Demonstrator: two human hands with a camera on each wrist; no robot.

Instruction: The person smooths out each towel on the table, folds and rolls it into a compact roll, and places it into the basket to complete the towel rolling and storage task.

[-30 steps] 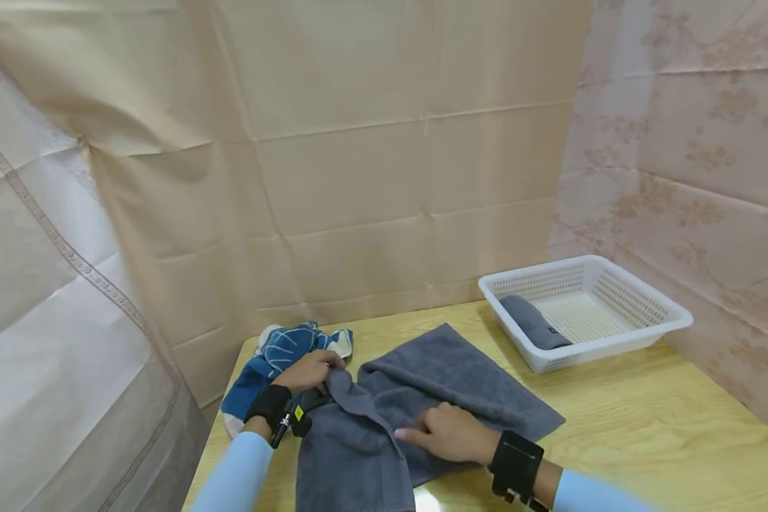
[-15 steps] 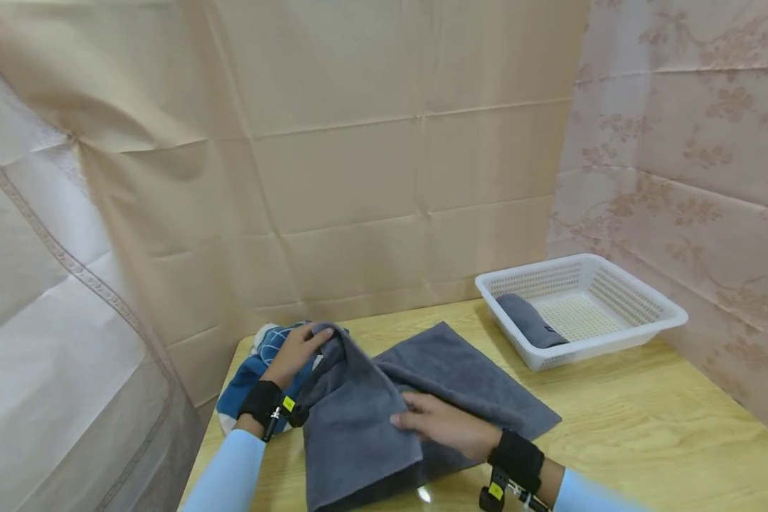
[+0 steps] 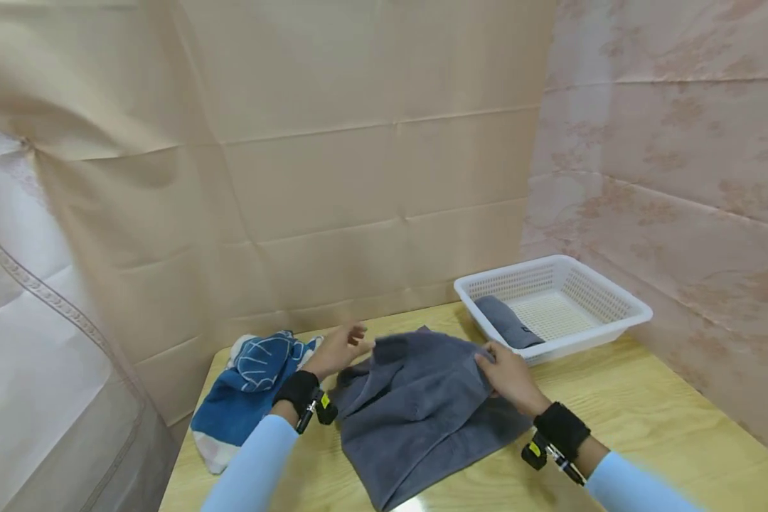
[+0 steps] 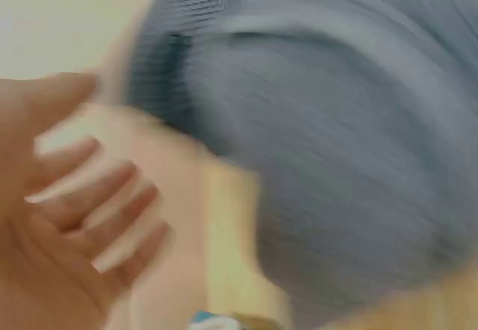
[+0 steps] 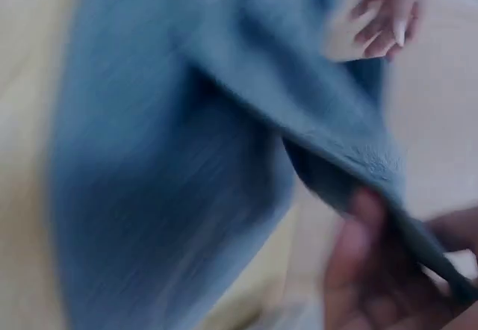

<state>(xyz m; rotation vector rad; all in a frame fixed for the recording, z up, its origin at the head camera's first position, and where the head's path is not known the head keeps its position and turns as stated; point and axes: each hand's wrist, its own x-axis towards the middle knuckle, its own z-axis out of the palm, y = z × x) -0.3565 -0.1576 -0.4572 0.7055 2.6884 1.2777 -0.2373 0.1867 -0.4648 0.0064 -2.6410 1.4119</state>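
Observation:
A dark grey towel (image 3: 422, 398) is partly lifted off the table, its lower part spread in loose folds. My right hand (image 3: 508, 377) pinches its upper right edge between thumb and fingers; the right wrist view shows that edge running through the fingers (image 5: 351, 240). At the towel's upper left corner is my left hand (image 3: 339, 350), fingers spread and relaxed. In the left wrist view a gap shows between the left hand (image 4: 67, 203) and the blurred towel (image 4: 321, 143). Just left of that hand lies a crumpled blue and white cloth (image 3: 256, 377).
A white plastic basket (image 3: 614, 334) stands at the back right of the wooden table (image 3: 653, 427), with a rolled grey towel (image 3: 505, 320) inside along its left wall. Beige curtain cloth (image 3: 333, 178) hangs behind the table, and patterned pink cloth (image 3: 678, 178) hangs at the right.
The right hand has moved up and right, raising the towel's edge with it. The left hand has let go of the towel and shifted right. The view has turned slightly right.

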